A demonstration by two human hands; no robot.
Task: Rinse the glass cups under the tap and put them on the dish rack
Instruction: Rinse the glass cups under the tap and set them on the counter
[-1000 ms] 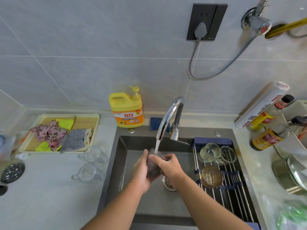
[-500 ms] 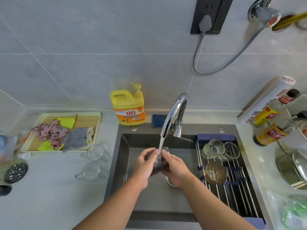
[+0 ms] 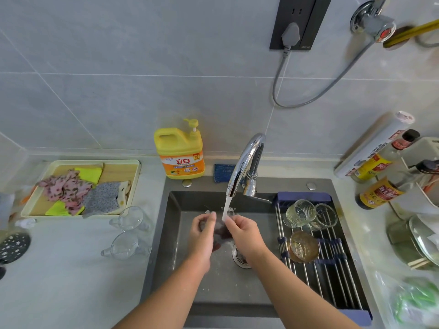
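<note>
Right now the glass cup [image 3: 219, 231] sits between both my hands, low in the sink [image 3: 175, 233] and directly under the stream from the tap [image 3: 245, 160]. My left hand [image 3: 202, 238] wraps its side with curled fingers, and my right hand [image 3: 245, 232] grips the other side, thumb and fingers closed on it. The cup looks dark and is mostly hidden by my fingers, so I cannot tell which way its mouth faces.

Wet glass like this should be slick, stiff and fairly light, and I expect it would chip if it knocked the basin or the spout. The safest hold, I judge, is around the body with a whole hand, not by the rim alone, when it goes across.

To my right the dish rack [image 3: 332, 269] spans the sink and already carries a ribbed clear cup [image 3: 300, 212], a second clear cup [image 3: 326, 214] and an amber cup [image 3: 303, 246], with bare bars nearer me. On the counter [image 3: 71, 281] to my left, a farther cup [image 3: 131, 218] and a nearer cup [image 3: 126, 245] wait just beside the sink's edge.
</note>
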